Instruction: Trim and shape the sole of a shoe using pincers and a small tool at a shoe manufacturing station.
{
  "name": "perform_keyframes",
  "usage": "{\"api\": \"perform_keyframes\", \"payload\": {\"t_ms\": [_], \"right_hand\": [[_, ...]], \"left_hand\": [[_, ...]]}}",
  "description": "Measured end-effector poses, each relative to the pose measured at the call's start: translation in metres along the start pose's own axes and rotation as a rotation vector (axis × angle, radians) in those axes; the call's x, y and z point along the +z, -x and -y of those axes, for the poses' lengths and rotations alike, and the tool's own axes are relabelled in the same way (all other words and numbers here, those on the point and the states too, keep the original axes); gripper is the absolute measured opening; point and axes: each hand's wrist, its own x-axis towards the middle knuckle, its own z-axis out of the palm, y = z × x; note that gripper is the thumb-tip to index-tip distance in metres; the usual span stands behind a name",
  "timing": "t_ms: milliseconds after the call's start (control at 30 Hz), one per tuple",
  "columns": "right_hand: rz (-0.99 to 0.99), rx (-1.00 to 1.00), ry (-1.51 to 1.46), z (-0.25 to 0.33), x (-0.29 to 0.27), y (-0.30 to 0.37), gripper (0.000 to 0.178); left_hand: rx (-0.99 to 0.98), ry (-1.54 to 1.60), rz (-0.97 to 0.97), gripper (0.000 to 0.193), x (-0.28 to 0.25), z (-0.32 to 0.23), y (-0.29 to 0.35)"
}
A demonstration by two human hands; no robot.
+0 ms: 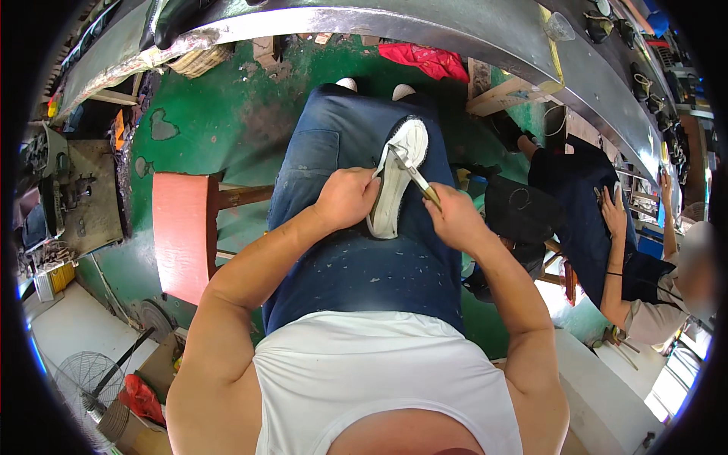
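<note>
The tool (415, 174) looks like shiny metal, the apron (364, 277) matt cloth

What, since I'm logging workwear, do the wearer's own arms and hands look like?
Both arms are bare from shoulder to wrist: the white top is sleeveless. The left grip and right grip are plain human hands without gloves. No watch, bracelet or cable shows on either wrist; whether any rings are worn, I cannot tell.
</note>
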Motion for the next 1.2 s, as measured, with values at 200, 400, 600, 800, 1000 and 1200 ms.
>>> {"api": "perform_keyframes", "payload": {"t_ms": [200, 400, 600, 800, 1000, 1200], "right_hand": [[0.012, -0.100, 0.163, -0.002, -0.026, 0.009, 0.041], [0.595, 0.283, 0.103, 0.041, -0.097, -0.030, 0.028], [0.497, 0.030, 0.329, 0.038, -0.073, -0.047, 0.028], [0.198, 0.042, -0.023, 0.004, 0.020, -0.031, 0.027], [0.122, 0.274, -0.601, -0.011, 0.057, -0.022, 0.027], [0.626, 0.431, -1.330, -0.046, -0.003, -0.023, 0.037]], "left_hand": [[-0.012, 0.075, -0.048, 0.017, 0.005, -0.005, -0.002], [-0.005, -0.086, 0.125, 0.027, -0.004, -0.023, -0.010], [-0.785, 1.508, 0.114, 0.052, 0.048, 0.025, -0.019], [-0.654, 1.520, 0.071, 0.058, 0.056, 0.053, -0.016], [-0.726, 1.289, -0.070, 0.062, 0.031, 0.012, -0.031], [-0.655, 1.329, 0.017, 0.055, 0.032, 0.012, -0.039]]}}
